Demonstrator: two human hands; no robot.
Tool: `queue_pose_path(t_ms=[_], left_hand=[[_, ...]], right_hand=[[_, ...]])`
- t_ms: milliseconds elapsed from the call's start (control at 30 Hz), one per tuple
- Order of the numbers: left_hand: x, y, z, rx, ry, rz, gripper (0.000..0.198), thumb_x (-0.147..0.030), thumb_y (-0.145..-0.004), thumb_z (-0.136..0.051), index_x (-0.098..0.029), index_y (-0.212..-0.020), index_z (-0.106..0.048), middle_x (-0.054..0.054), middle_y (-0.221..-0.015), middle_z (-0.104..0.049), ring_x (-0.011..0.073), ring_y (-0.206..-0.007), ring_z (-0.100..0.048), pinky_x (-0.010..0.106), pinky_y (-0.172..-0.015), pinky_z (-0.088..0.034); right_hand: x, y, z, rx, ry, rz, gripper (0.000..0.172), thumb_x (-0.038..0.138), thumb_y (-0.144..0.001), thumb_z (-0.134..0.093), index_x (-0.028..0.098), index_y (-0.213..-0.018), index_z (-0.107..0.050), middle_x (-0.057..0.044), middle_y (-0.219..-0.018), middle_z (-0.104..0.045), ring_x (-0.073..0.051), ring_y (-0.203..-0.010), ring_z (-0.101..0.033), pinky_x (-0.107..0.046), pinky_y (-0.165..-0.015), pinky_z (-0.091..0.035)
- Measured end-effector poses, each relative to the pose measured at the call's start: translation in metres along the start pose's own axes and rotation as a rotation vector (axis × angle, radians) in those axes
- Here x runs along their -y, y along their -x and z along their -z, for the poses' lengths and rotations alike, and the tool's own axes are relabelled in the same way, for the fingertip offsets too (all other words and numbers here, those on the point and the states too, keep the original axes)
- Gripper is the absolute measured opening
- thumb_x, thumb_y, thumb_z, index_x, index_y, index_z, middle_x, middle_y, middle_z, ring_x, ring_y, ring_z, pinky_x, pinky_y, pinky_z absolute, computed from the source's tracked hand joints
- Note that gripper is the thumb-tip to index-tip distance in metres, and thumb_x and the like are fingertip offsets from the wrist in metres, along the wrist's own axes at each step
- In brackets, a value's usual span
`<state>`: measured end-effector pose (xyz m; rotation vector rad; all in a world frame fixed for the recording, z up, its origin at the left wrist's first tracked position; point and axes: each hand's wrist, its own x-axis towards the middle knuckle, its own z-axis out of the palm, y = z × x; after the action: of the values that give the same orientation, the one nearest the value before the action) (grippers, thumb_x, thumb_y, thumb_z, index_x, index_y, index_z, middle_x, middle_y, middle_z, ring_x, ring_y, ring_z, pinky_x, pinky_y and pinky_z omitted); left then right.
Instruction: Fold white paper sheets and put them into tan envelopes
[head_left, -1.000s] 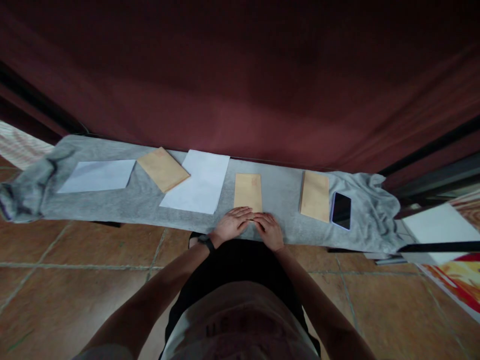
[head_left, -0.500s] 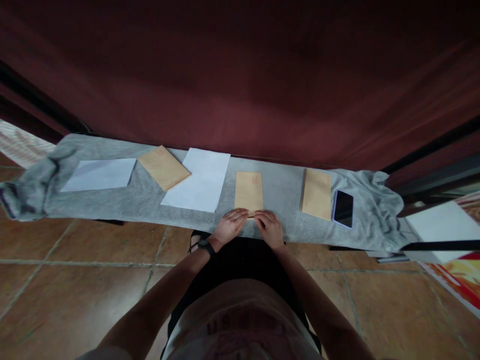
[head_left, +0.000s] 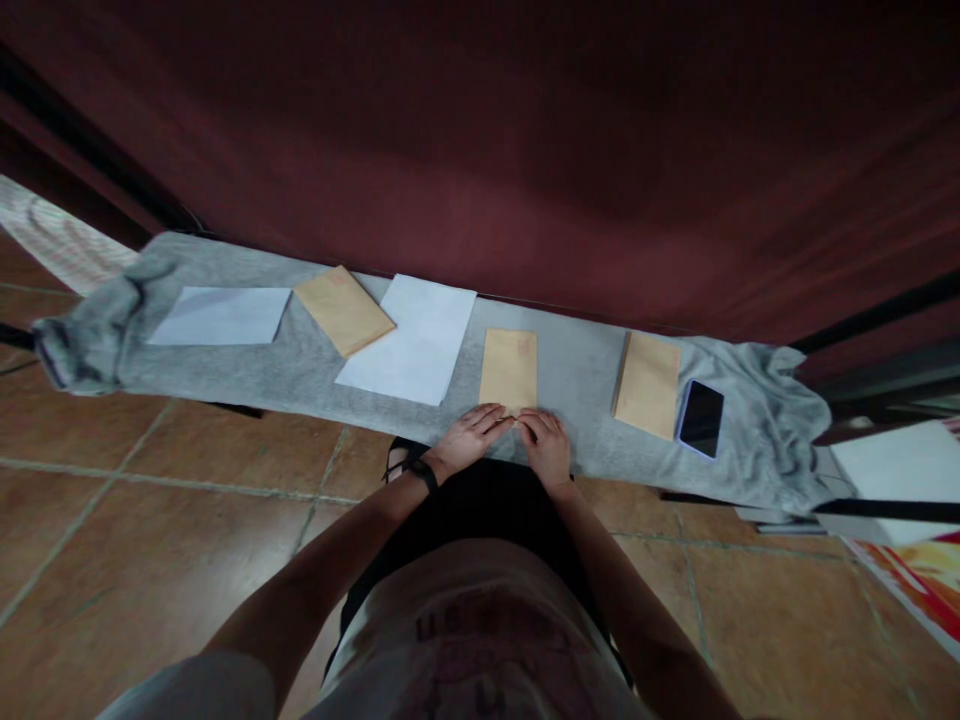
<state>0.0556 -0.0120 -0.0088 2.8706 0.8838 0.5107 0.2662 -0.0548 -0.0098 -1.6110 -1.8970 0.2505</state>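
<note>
A tan paper envelope [head_left: 509,368] lies upright in front of me on the grey cloth, with small red print near its top right. My left hand [head_left: 475,434] is at its near left corner, and my right hand [head_left: 545,442] is at the near right corner. The fingers of both hands close on the near edge, almost meeting in the middle. Just what the fingertips do there is partly hidden by the hands. A dark band sits on my left wrist.
Left of the envelope are white sheets [head_left: 427,350], a tilted stack of envelopes [head_left: 343,312] overlapping them, and more white paper [head_left: 223,316]. On the right lie another envelope stack [head_left: 648,385] and a phone [head_left: 701,418]. Grey cloth [head_left: 577,390] covers the narrow bench before a dark red curtain [head_left: 480,200].
The view has tilted slightly, shifting everything a little to the right. Both hands stay at the envelope's near edge, the fingers slightly closer together.
</note>
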Motion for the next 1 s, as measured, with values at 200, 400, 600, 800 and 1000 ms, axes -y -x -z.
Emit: queue_pose_path(t_ms=[200, 400, 600, 800, 1000], left_hand=[[0.000, 0.001, -0.001, 0.033, -0.011, -0.008, 0.050, -0.006, -0.095, -0.051, -0.019, -0.143, -0.054, 0.014, -0.149, -0.055, 0.0254, -0.145, -0.044, 0.045, -0.121, -0.040], [0.000, 0.001, -0.002, 0.034, 0.002, -0.001, 0.052, -0.005, -0.094, -0.051, -0.020, -0.144, -0.052, 0.013, -0.150, -0.054, 0.0253, -0.145, -0.043, 0.046, -0.122, -0.039], [-0.001, 0.001, -0.002, 0.032, -0.033, -0.010, 0.048, -0.008, -0.097, -0.047, -0.018, -0.144, -0.052, 0.013, -0.150, -0.054, 0.0252, -0.145, -0.044, 0.046, -0.121, -0.040], [-0.001, 0.000, -0.003, 0.050, -0.007, 0.014, 0.048, -0.009, -0.096, -0.048, -0.015, -0.143, -0.052, 0.014, -0.151, -0.053, 0.0244, -0.146, -0.042, 0.044, -0.122, -0.037], [0.003, 0.004, -0.007, 0.042, 0.021, 0.013, 0.047, -0.011, -0.097, -0.047, -0.015, -0.144, -0.051, 0.015, -0.153, -0.051, 0.0246, -0.147, -0.041, 0.047, -0.122, -0.038]], right_hand=[[-0.002, 0.000, -0.001, -0.007, -0.005, -0.003, 0.027, 0.029, -0.104, -0.045, 0.025, -0.110, -0.071, -0.007, -0.116, -0.074, -0.024, -0.112, -0.064, -0.041, -0.101, -0.047], [0.000, 0.004, -0.002, -0.003, 0.006, 0.020, 0.030, 0.027, -0.105, -0.042, 0.025, -0.116, -0.070, -0.007, -0.121, -0.073, -0.024, -0.116, -0.063, -0.043, -0.104, -0.046], [0.016, 0.019, -0.009, 0.007, 0.066, 0.078, 0.039, 0.026, -0.106, -0.039, 0.021, -0.139, -0.058, -0.010, -0.142, -0.062, -0.024, -0.134, -0.055, -0.049, -0.118, -0.035], [0.025, 0.028, -0.009, 0.068, 0.130, 0.086, 0.049, 0.029, -0.106, -0.040, 0.018, -0.154, -0.043, -0.013, -0.153, -0.051, -0.027, -0.144, -0.046, -0.053, -0.122, -0.030], [0.023, 0.032, -0.008, 0.057, 0.149, 0.090, 0.051, 0.031, -0.105, -0.043, 0.017, -0.155, -0.041, -0.014, -0.155, -0.047, -0.028, -0.145, -0.044, -0.054, -0.122, -0.030]])
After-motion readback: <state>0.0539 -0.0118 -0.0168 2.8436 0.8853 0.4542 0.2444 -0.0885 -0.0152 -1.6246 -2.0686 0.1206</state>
